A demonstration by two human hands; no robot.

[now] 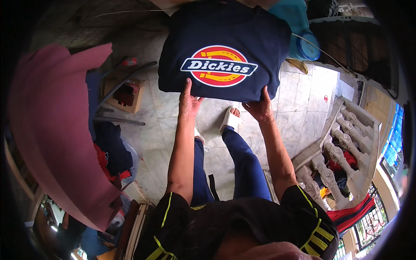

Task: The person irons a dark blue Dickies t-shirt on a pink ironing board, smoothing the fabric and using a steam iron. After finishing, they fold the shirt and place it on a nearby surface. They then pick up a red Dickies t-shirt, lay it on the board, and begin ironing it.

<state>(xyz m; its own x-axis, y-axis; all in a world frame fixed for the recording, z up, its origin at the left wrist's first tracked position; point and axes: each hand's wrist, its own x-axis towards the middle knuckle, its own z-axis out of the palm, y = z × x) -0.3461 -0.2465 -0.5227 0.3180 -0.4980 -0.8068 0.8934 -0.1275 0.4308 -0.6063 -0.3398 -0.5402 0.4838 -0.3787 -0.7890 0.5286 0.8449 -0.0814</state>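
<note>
Both hands (225,106) on navy shirt (223,47), red-yellow logo.

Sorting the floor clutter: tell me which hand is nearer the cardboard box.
Left. The left hand grips the navy shirt on the side toward the cardboard box; the right hand holds the shirt's far side.

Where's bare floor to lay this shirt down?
Bare marble floor lies right of the navy shirt, up to the stone balustrade. Another patch sits between the cardboard box and the feet. The left is crowded with hanging clothes.
</note>
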